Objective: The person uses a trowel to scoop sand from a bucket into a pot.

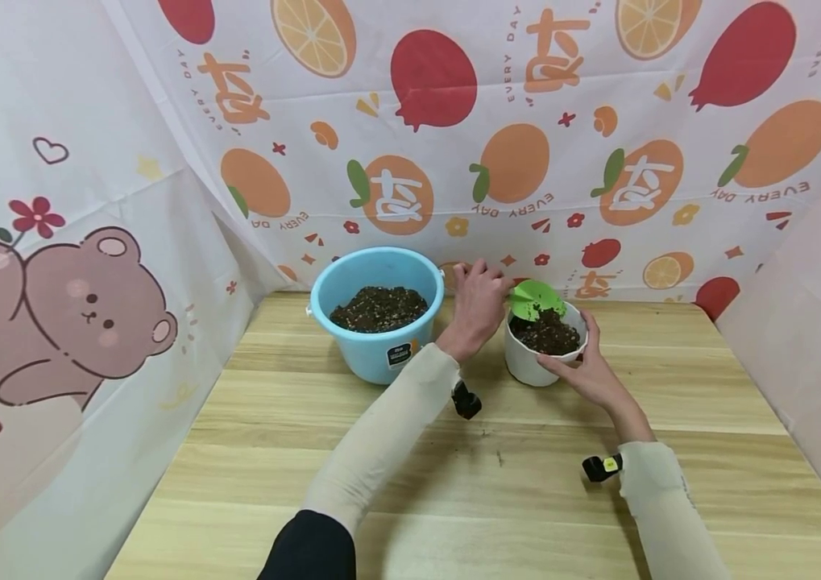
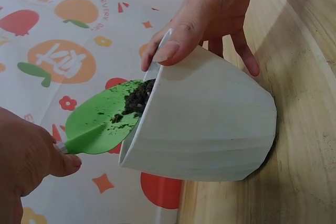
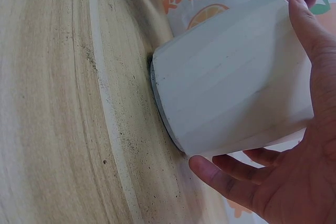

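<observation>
The pale wooden slatted table (image 1: 381, 483) is hemmed by a fruit-printed cloth backdrop (image 1: 526, 161) behind and a bear-printed cloth (image 1: 55, 322) on the left, with another cloth wall at the right edge. The near half of the tabletop lies open in front of the two sleeves. A round light-blue plastic bucket partly filled with dark soil (image 1: 377, 310) stands near the back left, just beside the left hand (image 1: 478, 304). The white ribbed plastic flower pot (image 1: 542, 346) stands upright on the table near the back edge, to the right of the bucket and apart from it, holding dark soil.

The left hand's fingers curl around the handle of a green plastic trowel (image 2: 102, 121), whose blade rests on the pot's rim with soil on it. The right hand (image 1: 587, 366) cups the pot's right side, thumb (image 2: 170, 45) pressed on the rim and fingers (image 3: 231, 182) spread along the wall.
</observation>
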